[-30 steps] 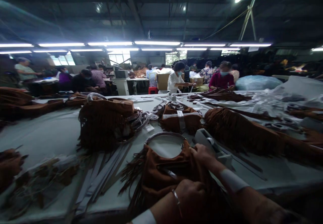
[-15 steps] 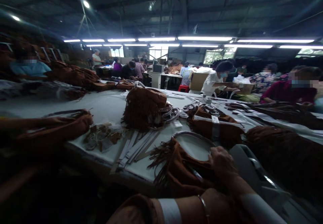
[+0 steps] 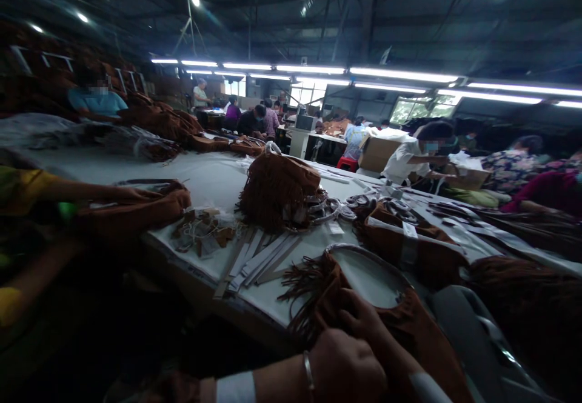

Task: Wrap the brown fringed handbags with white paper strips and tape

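Observation:
A brown fringed bag [image 3: 422, 321] lies at the table's near edge, its pale-wrapped handle [image 3: 370, 251] arching away from me. My right hand [image 3: 364, 318], with a white band at the wrist, grips the bag's upper edge near the fringe [image 3: 302, 285]. Just in front of it, my left hand [image 3: 343, 360], wearing a bracelet, is closed against the same bag. The left fingertips are turned away and partly hidden.
Paper-like strips [image 3: 261, 260] and a heap of corded tags [image 3: 204, 230] lie left of the bag. Beyond stand another fringed bag [image 3: 279, 188] and a strapped brown bag [image 3: 409, 245]. At right sits a grey machine [image 3: 473, 330]. A co-worker's hand [image 3: 136, 194] rests on a bag at left.
My right hand has moved left from the handle's right base to the bag's edge by the fringe. My left hand has shifted left and up. The view has turned slightly left.

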`<state>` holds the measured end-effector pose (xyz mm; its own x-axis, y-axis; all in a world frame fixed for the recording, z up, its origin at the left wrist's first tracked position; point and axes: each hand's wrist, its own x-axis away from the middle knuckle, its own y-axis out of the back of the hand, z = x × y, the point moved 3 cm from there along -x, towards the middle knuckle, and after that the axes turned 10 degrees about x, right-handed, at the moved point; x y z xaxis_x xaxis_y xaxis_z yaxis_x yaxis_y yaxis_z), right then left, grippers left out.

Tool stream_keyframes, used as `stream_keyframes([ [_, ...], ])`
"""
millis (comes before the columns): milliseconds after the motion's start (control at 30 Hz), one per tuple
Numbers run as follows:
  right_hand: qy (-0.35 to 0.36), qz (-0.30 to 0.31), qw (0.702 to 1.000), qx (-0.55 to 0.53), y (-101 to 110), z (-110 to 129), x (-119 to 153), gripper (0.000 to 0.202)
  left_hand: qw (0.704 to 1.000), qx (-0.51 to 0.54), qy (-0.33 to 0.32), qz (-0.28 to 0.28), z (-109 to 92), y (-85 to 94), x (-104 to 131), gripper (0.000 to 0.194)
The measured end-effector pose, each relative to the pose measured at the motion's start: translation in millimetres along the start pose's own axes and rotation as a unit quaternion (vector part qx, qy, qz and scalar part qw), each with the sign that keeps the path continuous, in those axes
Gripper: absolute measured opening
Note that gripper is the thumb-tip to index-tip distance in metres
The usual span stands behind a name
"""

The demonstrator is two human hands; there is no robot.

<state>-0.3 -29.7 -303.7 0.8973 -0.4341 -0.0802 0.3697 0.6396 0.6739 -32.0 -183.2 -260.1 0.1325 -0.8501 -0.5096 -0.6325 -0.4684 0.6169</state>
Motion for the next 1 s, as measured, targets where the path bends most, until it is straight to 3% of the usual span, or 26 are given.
stream_keyframes([
  [33,-0.007,-0.005,1.000,-0.011,1,1,1,0.040,0.999,0.014,0.041,-0.027,8,18.3,1,0.016],
  [100,-0.032,-0.012,0.999,-0.022,2,4,1,0.041,0.972,-0.004,0.209,-0.108,31,50.7,3,0.013],
  [167,-0.065,-0.012,0.998,-0.015,3,10,0,0.045,0.936,-0.015,0.337,-0.099,51,63.6,6,0.016],
  [200,-0.084,-0.009,0.996,-0.009,4,12,-1,0.048,0.929,-0.001,0.364,-0.068,57,62.3,7,0.019],
  [267,-0.128,0.001,0.992,-0.003,5,16,-6,0.057,0.925,0.039,0.378,-0.025,59,51.7,6,0.020],
  [367,-0.180,0.015,0.983,-0.013,5,18,-14,0.059,0.928,0.052,0.366,-0.044,44,34.8,4,0.018],
  [500,-0.216,0.017,0.975,-0.038,2,15,-21,0.044,0.947,0.046,0.312,-0.060,23,25.9,2,0.025],
  [600,-0.217,0.023,0.973,-0.079,0,9,-17,0.044,0.933,0.096,0.339,-0.074,33,25.5,2,0.021],
  [700,-0.216,0.031,0.966,-0.137,-3,6,-8,0.046,0.899,0.145,0.402,-0.094,55,22.9,-2,0.037],
  [800,-0.202,0.036,0.961,-0.186,-6,6,-3,0.048,0.864,0.193,0.457,-0.082,72,15.9,-12,0.035],
  [1000,-0.163,0.003,0.965,-0.205,-8,5,-4,0.045,0.845,0.255,0.464,-0.075,72,6.2,-22,0.016],
])
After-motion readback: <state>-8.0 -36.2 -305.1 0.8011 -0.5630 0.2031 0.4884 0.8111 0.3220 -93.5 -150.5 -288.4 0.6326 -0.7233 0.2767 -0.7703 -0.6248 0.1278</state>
